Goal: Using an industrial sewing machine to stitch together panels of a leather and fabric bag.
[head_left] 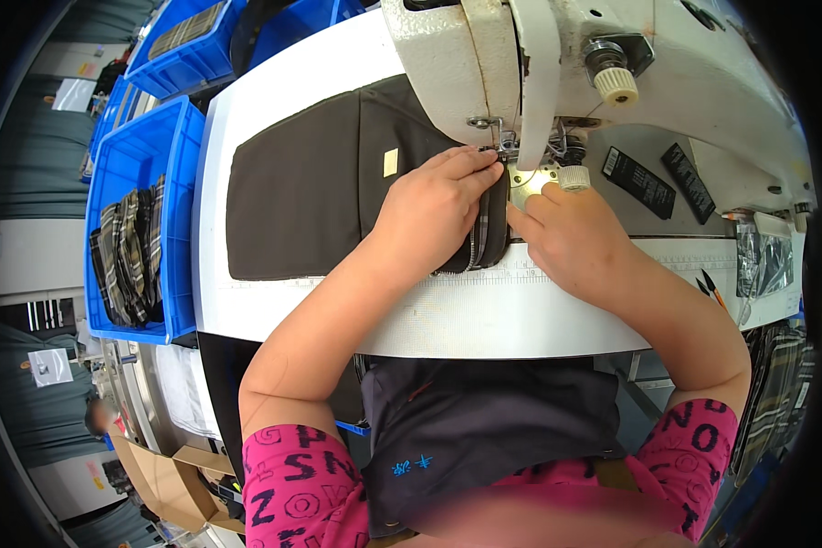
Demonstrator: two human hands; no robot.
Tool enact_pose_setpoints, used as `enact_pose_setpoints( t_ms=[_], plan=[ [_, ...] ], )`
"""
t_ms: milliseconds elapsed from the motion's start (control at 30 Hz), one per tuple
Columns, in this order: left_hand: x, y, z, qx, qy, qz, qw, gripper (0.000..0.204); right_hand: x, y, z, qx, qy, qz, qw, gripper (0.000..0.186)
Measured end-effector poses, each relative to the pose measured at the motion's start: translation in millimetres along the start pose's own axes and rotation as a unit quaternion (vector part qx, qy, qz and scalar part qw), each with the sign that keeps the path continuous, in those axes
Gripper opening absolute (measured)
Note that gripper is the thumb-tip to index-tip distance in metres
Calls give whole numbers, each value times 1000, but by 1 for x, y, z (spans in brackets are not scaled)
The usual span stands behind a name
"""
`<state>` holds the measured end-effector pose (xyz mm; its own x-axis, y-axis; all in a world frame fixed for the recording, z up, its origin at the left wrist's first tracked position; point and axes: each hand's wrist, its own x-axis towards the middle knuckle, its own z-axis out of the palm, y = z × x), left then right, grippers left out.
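A dark brown fabric piece point(297, 192) lies on the white sewing table, its right edge under the sewing machine's presser foot point(507, 146). Along that edge run a zipper point(472, 251) and a strip of plaid lining. My left hand point(429, 210) rests on the fabric, fingers together and bent toward the foot, holding it against the machine bed; its thumb is hidden. Right of the edge, my right hand point(575, 233) is curled over the metal needle plate point(525, 183), thumb and index finger closed at the fabric's edge. A small pale label point(391, 163) sits on the fabric.
The white sewing machine point(648, 55) stands over the work. Two black printed tags point(639, 183) lie on its bed, with a clear plastic bag point(765, 256) farther right. A blue bin point(187, 228) at left holds plaid cloth pieces point(128, 256). More plaid cloth point(776, 393) hangs at lower right.
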<state>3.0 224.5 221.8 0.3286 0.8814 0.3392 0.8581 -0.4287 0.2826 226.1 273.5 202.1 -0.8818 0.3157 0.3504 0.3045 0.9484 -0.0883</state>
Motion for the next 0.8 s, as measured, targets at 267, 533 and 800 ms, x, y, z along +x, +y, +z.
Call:
enact_pose_setpoints(
  t_ms=[267,533,800],
  plan=[
    [-23,34,-19,-11,-70,-16,997,51,-10,-9,-3,25,-10,-51,998,16],
    [-32,37,-3,42,4,9,999,42,-10,-14,-7,28,-10,-54,998,14],
    [-31,36,-3,12,3,-8,1000,39,-12,-11,-2,58,-22,-39,997,37]
  ],
)
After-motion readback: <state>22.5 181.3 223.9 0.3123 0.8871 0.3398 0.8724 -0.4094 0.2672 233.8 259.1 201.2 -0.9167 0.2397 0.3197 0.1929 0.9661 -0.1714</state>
